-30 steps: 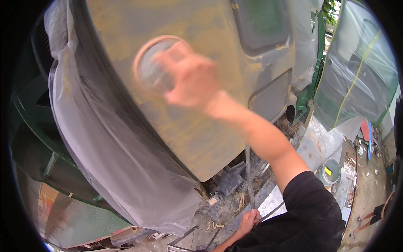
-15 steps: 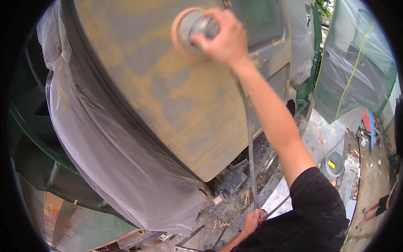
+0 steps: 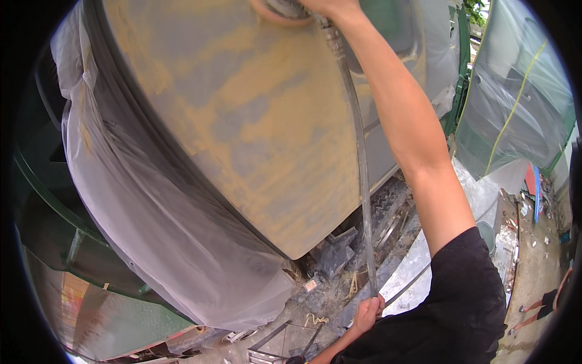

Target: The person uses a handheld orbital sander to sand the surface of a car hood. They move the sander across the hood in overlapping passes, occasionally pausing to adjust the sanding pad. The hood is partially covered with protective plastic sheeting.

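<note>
At the top edge, my right hand point(image 3: 332, 6) is closed on a round sander point(image 3: 285, 10) with an orange-brown pad; the picture's edge cuts off its fingers and most of the tool. The pad lies against a large vehicle panel point(image 3: 267, 139), grey with blotchy yellow-tan patches. A dusty grey hose point(image 3: 362, 164) drops from the sander along the panel's right side. Low in the picture, my left hand point(image 3: 367, 312) is wrapped round that hose, well below the panel's lower corner.
Translucent plastic sheeting point(image 3: 163, 230) drapes the left side. More sheeting point(image 3: 509, 103) hangs over a green part at right. Scraps and boards litter the ground, with a metal frame point(image 3: 282, 346) below. A bucket point(image 3: 487, 235) shows behind my sleeve. Another person's legs point(image 3: 533, 315) appear far right.
My right hand and the sander have moved up the panel, partly out of view. My left hand stays on the hose. My right arm now covers part of the bucket.
</note>
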Demonstrator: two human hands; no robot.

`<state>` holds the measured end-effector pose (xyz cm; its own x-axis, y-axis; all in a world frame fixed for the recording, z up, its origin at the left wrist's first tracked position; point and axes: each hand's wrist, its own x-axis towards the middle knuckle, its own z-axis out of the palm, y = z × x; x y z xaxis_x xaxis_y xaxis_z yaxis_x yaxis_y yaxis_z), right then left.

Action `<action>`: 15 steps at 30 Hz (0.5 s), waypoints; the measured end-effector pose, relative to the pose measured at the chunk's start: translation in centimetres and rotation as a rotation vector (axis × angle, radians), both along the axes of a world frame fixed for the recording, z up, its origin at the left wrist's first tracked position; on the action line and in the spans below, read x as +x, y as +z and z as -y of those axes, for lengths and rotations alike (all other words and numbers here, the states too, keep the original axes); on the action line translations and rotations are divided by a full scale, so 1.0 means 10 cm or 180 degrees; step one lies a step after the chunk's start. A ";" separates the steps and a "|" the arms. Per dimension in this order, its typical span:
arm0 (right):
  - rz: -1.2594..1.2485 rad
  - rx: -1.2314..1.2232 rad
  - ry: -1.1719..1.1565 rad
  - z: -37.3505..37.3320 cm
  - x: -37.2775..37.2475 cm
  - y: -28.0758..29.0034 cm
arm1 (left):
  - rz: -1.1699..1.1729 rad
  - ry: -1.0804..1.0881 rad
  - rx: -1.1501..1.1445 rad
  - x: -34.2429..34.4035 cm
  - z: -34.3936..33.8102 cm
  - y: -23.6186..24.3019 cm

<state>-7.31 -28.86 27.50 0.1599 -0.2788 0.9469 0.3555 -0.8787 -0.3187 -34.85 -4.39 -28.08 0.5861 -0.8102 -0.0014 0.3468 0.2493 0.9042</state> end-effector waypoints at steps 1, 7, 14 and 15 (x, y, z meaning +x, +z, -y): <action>0.0088 -0.0333 -0.0103 -0.04 0.03 -0.11 | 0.0040 0.0050 0.0031 0.01 0.00 0.08; -0.0140 -0.2464 -0.0077 -1.06 -0.16 -2.28 | -0.0398 -0.0099 0.0245 -0.05 -0.02 -0.14; 0.0254 -0.1156 -0.0217 -0.32 0.11 -0.97 | -0.0096 -0.0131 0.0266 0.02 0.11 -0.02; 0.0092 -0.0711 -0.0151 -0.21 0.06 -0.57 | 0.0001 -0.0174 0.0301 0.02 0.10 0.03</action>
